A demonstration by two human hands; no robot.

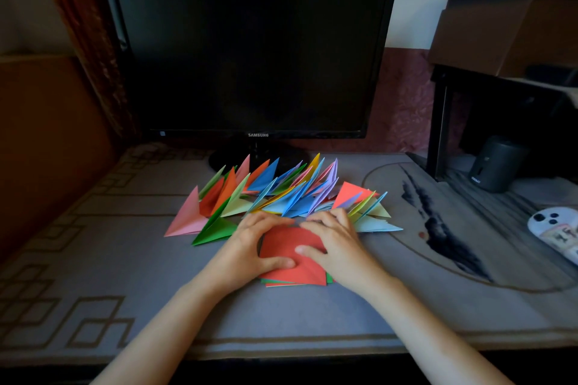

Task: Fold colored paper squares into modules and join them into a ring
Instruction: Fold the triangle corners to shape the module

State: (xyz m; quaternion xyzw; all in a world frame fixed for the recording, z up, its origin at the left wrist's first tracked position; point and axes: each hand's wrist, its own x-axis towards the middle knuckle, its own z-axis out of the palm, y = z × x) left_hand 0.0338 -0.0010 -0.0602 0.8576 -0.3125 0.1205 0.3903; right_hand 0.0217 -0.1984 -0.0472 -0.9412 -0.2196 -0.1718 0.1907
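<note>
Two hands, the left hand [253, 244] and the right hand [331, 237], grip the top red paper square [294, 270] on its stack of paper squares [275, 282], fingers curled over its far edge, thumbs on top, just before the heap of folded coloured paper modules [281, 194]; corners should probably meet exactly before creasing.

one monitor [250, 53] was in view. in front of the monitor lay one heap of folded modules [281, 194], well over a dozen, too overlapped for an exact count. further in front of the monitor, two hands, left hand [250, 247] and right hand [334, 244], held one red square [291, 247] atop one stack of flat squares [281, 282], their number hidden. right of the monitor were one cardboard box [500, 19], one dark cylinder [495, 166] and one white phone [553, 228].
</note>
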